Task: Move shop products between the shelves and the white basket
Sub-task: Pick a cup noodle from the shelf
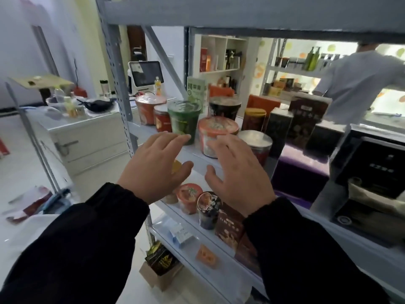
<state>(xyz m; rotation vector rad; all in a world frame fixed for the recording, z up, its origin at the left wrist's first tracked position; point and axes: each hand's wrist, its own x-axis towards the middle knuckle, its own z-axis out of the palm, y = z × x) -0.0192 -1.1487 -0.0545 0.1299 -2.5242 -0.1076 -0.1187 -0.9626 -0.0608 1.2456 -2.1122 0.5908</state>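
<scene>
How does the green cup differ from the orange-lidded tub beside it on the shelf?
The green cup is taller and narrower; the orange-lidded tub is squatter and wider. The cup's wall is dark green, the tub's pale. The cup sits by the left hand, the tub by the right hand. Both stand upright on one shelf.

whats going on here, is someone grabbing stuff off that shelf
A person in black sleeves reaches both hands toward a grey shelf of packaged food. The left hand is spread open before a green cup, the right hand before an orange-lidded tub. Neither grips anything yet, and whether the fingers touch is unclear. No white basket shows. Another person stands at shelves behind.
</scene>
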